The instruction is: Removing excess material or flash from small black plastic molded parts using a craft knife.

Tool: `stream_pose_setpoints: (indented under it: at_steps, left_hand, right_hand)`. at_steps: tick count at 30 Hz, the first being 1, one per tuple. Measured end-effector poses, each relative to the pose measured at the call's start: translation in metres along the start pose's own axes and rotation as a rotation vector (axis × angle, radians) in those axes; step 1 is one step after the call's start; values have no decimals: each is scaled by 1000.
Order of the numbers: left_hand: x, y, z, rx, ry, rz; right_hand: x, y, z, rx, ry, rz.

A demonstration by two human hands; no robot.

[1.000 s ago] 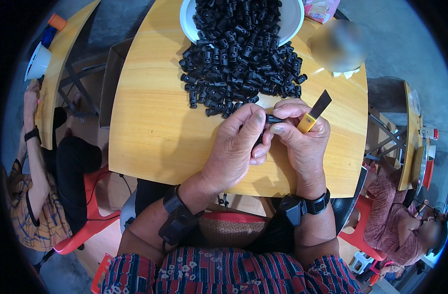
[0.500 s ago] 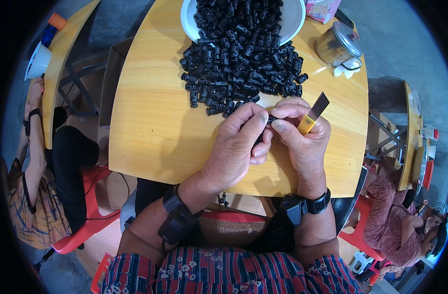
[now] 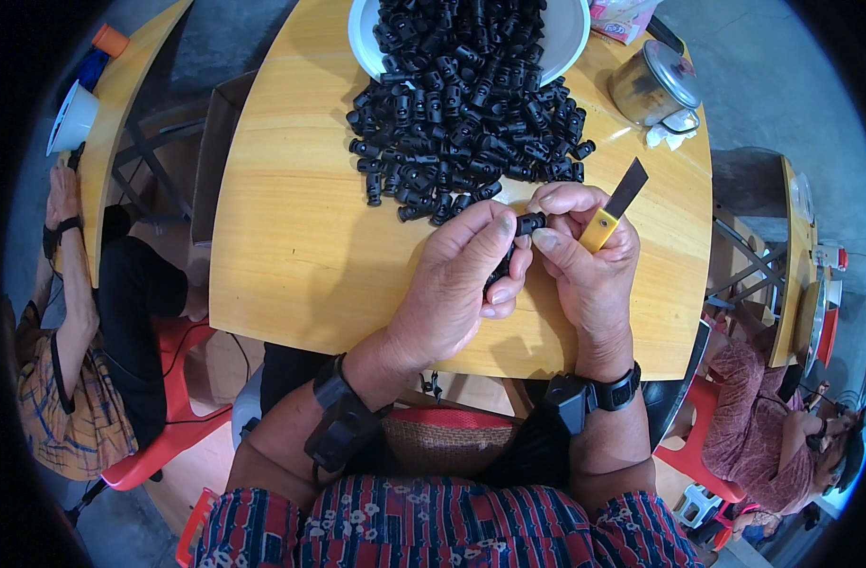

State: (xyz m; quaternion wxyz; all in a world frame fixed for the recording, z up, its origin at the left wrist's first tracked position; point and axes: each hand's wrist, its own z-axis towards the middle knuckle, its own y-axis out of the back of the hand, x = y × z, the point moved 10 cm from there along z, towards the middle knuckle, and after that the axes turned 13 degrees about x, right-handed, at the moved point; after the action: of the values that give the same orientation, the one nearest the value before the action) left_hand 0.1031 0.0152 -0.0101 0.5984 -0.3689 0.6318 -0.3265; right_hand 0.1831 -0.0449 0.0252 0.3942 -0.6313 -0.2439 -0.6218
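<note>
Between the thumb and forefinger of my left hand point(image 3: 461, 270) sits a black plastic cord lock point(image 3: 529, 223), its end pointing right. More black pieces show partly under the curled fingers of that hand. My right hand point(image 3: 586, 275) is closed around a yellow-handled knife point(image 3: 599, 230), its dark, slanted blade sticking up and to the right. The right thumb and forefinger are close to the cord lock's right end; whether they touch it I cannot tell. Just beyond both hands lies a large heap of black cord locks point(image 3: 452, 123), spilling from a white basin point(image 3: 570, 43).
Both hands are above a yellow wooden table point(image 3: 300, 218). A lidded metal pot point(image 3: 641, 90) stands at the far right, beside a crumpled white tissue point(image 3: 671, 137) and a pink packet point(image 3: 622, 19). People sit at other tables to the left and right.
The cord lock now shows more fully between my left fingers. My right fingertips have opened slightly off it, and the knife has tilted and shifted a little up and right.
</note>
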Motion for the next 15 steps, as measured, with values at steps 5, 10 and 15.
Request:
stream_pose_setpoints:
  at_steps: [5, 10, 15]
  left_hand:
    - [0, -2, -1, 45, -1, 48]
    - [0, -3, -1, 20, 17, 26]
    - [3, -1, -1, 5, 55, -14]
  right_hand:
    - [1, 0, -1, -1, -17, 30]
    - [7, -5, 2, 60, 80, 70]
    - [9, -5, 3, 57, 105, -18]
